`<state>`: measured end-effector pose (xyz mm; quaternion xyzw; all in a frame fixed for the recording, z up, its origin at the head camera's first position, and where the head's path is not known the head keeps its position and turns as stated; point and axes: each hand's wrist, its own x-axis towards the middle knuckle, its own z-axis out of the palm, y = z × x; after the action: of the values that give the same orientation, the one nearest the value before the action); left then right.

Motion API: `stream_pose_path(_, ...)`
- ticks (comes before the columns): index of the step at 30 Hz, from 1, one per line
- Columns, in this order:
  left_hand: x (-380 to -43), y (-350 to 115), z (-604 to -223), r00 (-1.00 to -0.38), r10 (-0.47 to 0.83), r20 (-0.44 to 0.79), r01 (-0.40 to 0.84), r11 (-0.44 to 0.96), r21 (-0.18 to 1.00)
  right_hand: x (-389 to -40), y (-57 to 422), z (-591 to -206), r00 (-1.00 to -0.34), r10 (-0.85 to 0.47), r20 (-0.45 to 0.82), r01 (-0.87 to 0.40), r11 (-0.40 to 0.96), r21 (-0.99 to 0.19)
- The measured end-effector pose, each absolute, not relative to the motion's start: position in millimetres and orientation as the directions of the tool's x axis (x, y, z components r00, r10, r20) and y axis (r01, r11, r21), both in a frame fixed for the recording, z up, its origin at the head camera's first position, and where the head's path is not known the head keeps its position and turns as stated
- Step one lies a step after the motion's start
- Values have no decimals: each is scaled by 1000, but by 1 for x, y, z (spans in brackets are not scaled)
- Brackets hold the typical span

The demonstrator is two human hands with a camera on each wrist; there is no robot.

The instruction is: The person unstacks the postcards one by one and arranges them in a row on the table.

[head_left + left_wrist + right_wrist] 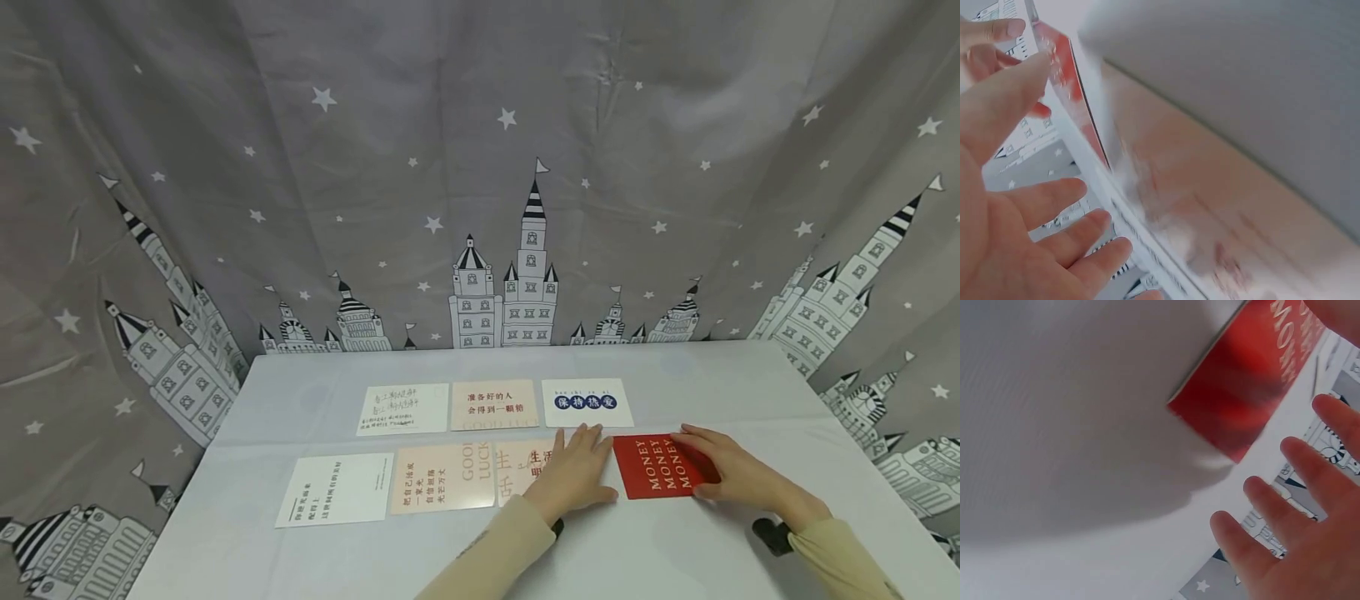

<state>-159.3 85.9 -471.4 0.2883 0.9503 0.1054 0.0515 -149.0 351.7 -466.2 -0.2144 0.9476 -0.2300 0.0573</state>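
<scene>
A red card (652, 467) printed with MONEY lies flat at the right end of the front row of cards. Over its right part is my right hand (738, 475), thumb near the lower edge and fingers near the upper one. The right wrist view shows those fingers (1300, 469) spread apart beside the red card (1241, 381). My left hand (576, 471) hovers with loose, spread fingers between the red card and a peach card (517, 475), partly covering the peach one. In the left wrist view its fingers (1072, 240) hold nothing.
Farther left in the front row lie another peach card (442, 479) and a white card (337, 492). Behind them are a handwritten white card (402, 408), a peach card (495, 404) and a blue-printed card (587, 404). A grey castle-patterned curtain (405, 108) hangs behind the white table (300, 400).
</scene>
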Motion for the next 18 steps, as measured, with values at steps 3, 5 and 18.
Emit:
stream_pose_path(3, -158, 73, -470, -827, 561, -21, 539, 805, 249, -146, 349, -463, -907, -422, 1, -374, 803, -464)
stream_pose_path(5, -158, 64, -468, -826, 564, -7, 544, 799, 256, -145, 346, -460, -911, -413, 4, -369, 808, -459)
stream_pose_path(18, -151, 5, -451, -838, 536, 103, 541, 795, 274, -141, 321, -445, -911, -406, 73, -397, 817, -418)
